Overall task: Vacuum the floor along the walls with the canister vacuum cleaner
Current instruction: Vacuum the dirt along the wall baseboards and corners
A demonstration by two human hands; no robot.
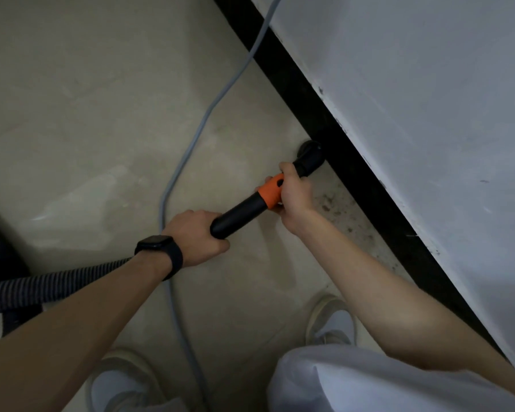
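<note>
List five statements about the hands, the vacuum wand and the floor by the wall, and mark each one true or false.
1. Both the left hand and the right hand grip the wand. True.
2. The nozzle is raised far from the baseboard. False: it sits low, right at the baseboard.
3. The watch is on the right wrist. False: it is on the left wrist.
4. A grey cable lies on the floor. True.
5. Beside the baseboard lie dirt specks. True.
</note>
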